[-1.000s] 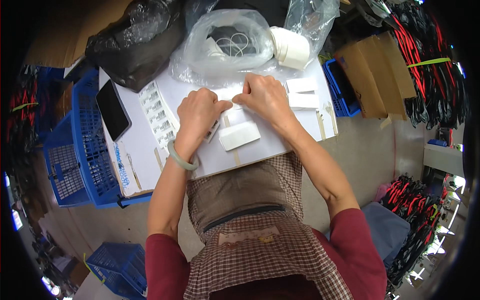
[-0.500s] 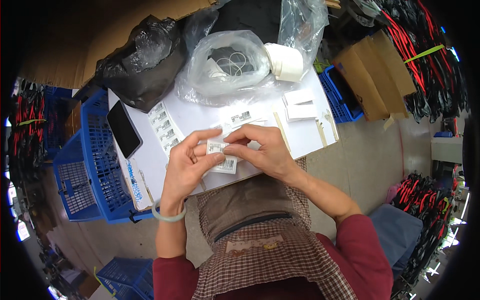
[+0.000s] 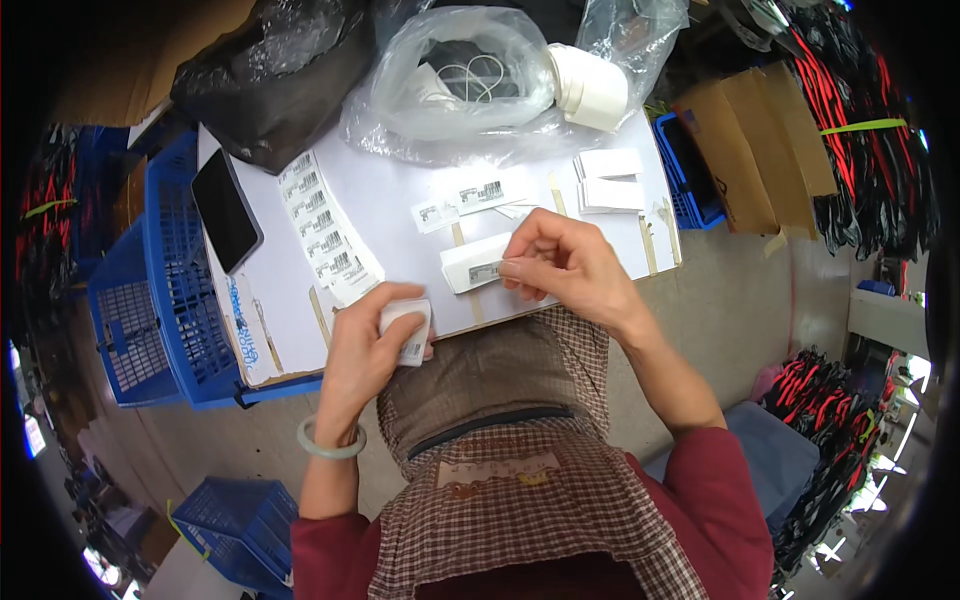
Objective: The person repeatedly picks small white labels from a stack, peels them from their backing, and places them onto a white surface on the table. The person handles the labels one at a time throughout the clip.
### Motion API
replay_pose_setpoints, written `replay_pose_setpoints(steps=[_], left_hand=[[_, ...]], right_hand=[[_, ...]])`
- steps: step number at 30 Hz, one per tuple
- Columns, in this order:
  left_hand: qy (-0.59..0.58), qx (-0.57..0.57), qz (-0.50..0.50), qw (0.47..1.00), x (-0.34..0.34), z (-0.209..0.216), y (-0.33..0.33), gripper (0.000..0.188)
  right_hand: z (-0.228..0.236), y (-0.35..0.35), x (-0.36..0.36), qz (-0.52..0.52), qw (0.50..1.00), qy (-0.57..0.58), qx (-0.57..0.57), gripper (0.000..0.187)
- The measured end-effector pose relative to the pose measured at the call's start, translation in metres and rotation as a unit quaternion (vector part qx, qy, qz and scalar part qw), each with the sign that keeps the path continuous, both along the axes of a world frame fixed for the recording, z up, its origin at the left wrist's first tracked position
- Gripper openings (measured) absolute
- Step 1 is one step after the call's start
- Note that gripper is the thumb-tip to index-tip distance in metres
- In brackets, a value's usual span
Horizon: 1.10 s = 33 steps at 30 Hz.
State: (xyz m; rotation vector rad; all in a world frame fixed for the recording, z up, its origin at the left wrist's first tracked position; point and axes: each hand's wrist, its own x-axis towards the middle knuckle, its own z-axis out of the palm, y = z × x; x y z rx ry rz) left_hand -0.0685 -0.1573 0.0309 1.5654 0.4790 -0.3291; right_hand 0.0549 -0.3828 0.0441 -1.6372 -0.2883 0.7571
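Note:
My left hand [image 3: 362, 338] is closed around a small white card stack [image 3: 421, 318] with barcode print, at the table's front edge. The thumb lies on top of it. To the right, my right hand [image 3: 565, 262] pinches a small barcode label [image 3: 486, 271] by its end. Below that label lies a pile of white cards [image 3: 460, 268] on the table. A strip of barcode labels [image 3: 322, 225] lies to the left of the hands. Just beyond the pile are more labelled white strips [image 3: 470, 196].
A dark phone [image 3: 226, 212] lies at the table's left edge. Far back are a black plastic bag [image 3: 270, 90], a clear bag [image 3: 400, 130] and a white roll [image 3: 592, 88]. White card stacks [image 3: 610, 193] sit at right. Blue crates [image 3: 185, 270] stand beside the table.
My hands have moved apart. The left has drawn down and back with the card stack; the right has moved right, over a pile of white cards. The view has shifted slightly.

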Motion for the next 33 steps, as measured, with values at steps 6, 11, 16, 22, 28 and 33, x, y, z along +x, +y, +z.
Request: replay_pose_setpoints(steps=[6, 11, 16, 22, 28, 33], left_hand=[[0.002, 0.201, -0.091, 0.975, 0.034, -0.022, -0.010, 0.030], [-0.042, 0.253, -0.080, 0.963, 0.037, -0.033, -0.015, 0.037], [-0.001, 0.174, -0.056, 0.983, 0.037, -0.036, -0.014, 0.037], [-0.055, 0.343, -0.121, 0.930, 0.045, -0.029, -0.028, 0.042], [-0.101, 0.340, -0.027, 0.935, 0.066, -0.013, -0.021, 0.043], [-0.108, 0.467, -0.139, 0.867, 0.120, -0.039, -0.014, 0.037]], right_hand=[[-0.015, 0.017, 0.002, 0.070, 0.986, -0.061, -0.136, 0.012], [-0.024, 0.019, 0.000, 0.049, 0.984, -0.090, -0.147, 0.011], [-0.020, 0.021, 0.003, 0.051, 0.982, -0.084, -0.160, 0.011], [-0.030, 0.024, -0.006, 0.046, 0.954, -0.228, -0.188, 0.010], [-0.022, 0.020, 0.021, -0.025, 0.981, -0.156, -0.109, 0.011], [-0.046, 0.047, 0.056, 0.008, 0.879, -0.377, -0.291, 0.023]])
